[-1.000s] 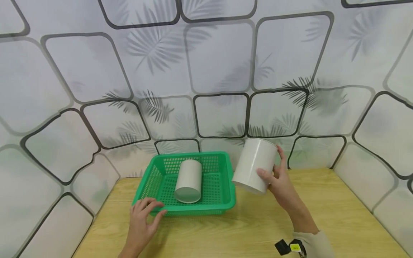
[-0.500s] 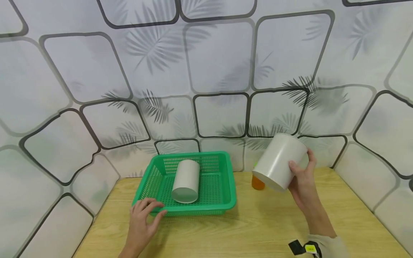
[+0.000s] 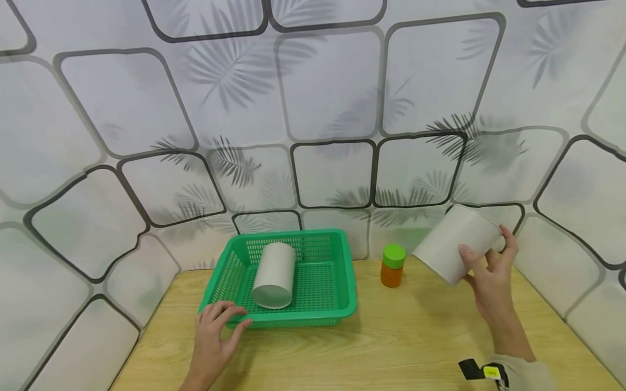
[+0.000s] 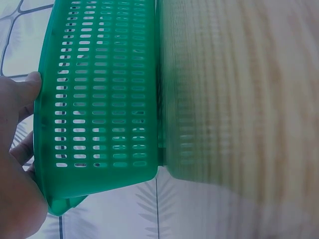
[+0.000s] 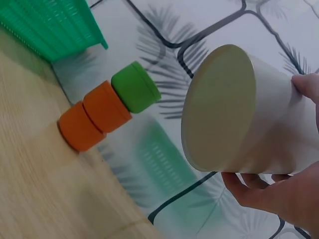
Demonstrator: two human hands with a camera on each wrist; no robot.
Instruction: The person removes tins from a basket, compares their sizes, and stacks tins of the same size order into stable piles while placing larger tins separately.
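Observation:
In the head view, my right hand (image 3: 494, 285) grips a white cylindrical container (image 3: 455, 244), tilted above the table on the right. Its round end faces left in the right wrist view, with thumb and fingers on opposite sides of the wall. A perforated green plastic basket (image 3: 313, 315) stands left of centre, and my left hand (image 3: 214, 336) pinches its near left rim. The left wrist view has the thumb outside that basket wall (image 4: 99, 181), the other fingers partly hidden behind it. Inside the basket lies a second white cylinder (image 3: 276, 271) on its side.
Between basket and held container stands a small upright stack (image 5: 107, 107), two orange pieces with a green one on top. The light wooden table (image 3: 381, 347) meets a patterned wall covering (image 3: 332, 174) at the back and sides. My right wrist wears a black strap (image 3: 499, 372).
My right hand has carried the white container rightward and tilted it further, bringing the orange-and-green stack into view. The cylinder in the basket has rolled slightly left. My left hand stays at the rim.

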